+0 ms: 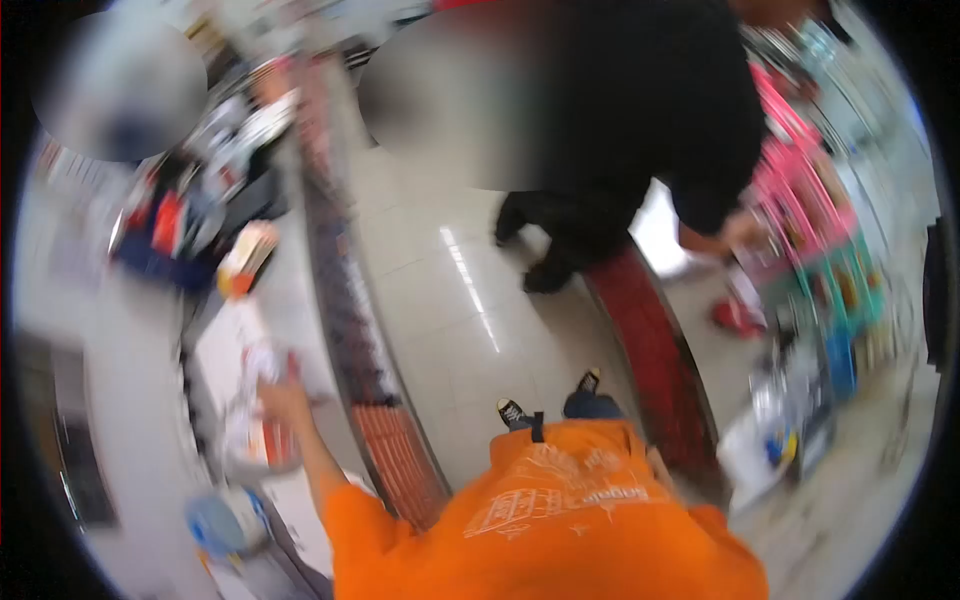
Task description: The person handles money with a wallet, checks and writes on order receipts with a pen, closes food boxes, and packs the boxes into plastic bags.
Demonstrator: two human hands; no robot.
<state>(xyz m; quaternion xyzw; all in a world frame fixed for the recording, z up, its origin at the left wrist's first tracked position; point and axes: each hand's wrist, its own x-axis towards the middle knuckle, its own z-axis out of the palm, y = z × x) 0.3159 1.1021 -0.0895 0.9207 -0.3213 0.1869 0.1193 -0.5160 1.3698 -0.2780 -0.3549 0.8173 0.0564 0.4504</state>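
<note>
At the left, my left hand point(283, 398) reaches out over the counter and is at a blurred red-and-white item point(268, 365). Its fingers are smeared by motion, so whether they grip the item cannot be made out. Just below the hand lies an orange-and-white pack point(272, 442). A white box point(232, 335) is beyond it on the counter. My right hand does not show; the orange shirt covers that side.
A person in black point(650, 100) stands ahead on the right, a hand near pink baskets point(805, 195). Below those is a green basket point(850, 280). A blue-and-white container point(228, 522) is at the lower left. Tiled floor point(440, 290) runs between the two counters.
</note>
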